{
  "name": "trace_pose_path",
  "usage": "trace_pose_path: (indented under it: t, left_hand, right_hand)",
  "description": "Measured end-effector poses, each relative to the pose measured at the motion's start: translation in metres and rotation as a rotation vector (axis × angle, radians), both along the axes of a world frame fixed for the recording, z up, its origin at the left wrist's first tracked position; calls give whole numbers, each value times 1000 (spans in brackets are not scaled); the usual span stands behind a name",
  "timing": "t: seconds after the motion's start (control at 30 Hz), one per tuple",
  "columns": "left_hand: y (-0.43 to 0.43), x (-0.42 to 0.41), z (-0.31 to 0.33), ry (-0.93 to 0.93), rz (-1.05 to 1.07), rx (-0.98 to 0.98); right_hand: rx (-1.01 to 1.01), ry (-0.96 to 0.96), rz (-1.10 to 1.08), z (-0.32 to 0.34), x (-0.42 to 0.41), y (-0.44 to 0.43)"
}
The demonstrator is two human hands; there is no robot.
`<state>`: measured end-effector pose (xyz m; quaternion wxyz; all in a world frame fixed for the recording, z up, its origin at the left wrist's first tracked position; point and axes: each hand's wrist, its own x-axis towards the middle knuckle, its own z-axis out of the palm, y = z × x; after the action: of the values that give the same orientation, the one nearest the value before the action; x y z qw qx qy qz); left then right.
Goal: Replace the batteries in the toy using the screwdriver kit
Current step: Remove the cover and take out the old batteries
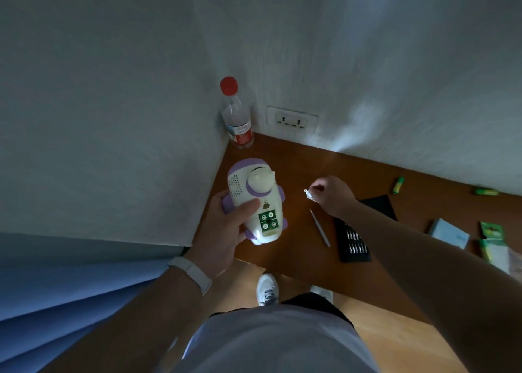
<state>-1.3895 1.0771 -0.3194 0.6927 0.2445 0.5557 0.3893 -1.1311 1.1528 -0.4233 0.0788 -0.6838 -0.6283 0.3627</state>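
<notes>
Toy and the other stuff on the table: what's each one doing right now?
Toy: held in left hand, battery slot open, four batteries inside.
Right hand: pinching a small shiny piece.
Screwdriver: lying on the table.
Tool kit: open.
Bottle: upright, cap on.
Spare batteries: lying loose.

Dim white walls (113,90) meeting, wall socket (292,119), brown desk (367,180), wood floor (381,316)

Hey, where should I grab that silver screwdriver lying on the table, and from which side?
Take the screwdriver by its thicker near half, coming from above with a thumb-and-finger grip across the barrel. It lies flat on the table, thin tip pointing away, and the bit case sits close on its right.
</notes>
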Motion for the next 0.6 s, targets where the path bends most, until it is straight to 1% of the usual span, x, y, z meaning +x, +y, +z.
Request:
trace_pose_path:
  t: [0.13, 0.3, 0.4, 0.5, 0.6]
  left_hand:
    - [1, 6, 2, 22, -7, -1]
    - [1, 17, 10, 61, -18, 53]
    - [2, 25, 19, 57, -54, 125]
    - [3, 33, 34, 83, -46, 214]
    - [3, 44, 56, 126, -61, 307]
  right_hand:
    - [-17, 29, -20, 2, 3, -1]
    - [-13, 104, -116, 19, 13, -11]
    - [-4, 159, -159, 43, 18, -21]
    - [31, 231, -203, 79, 23, -39]
    - [53, 404, -299, 119, 25, -61]
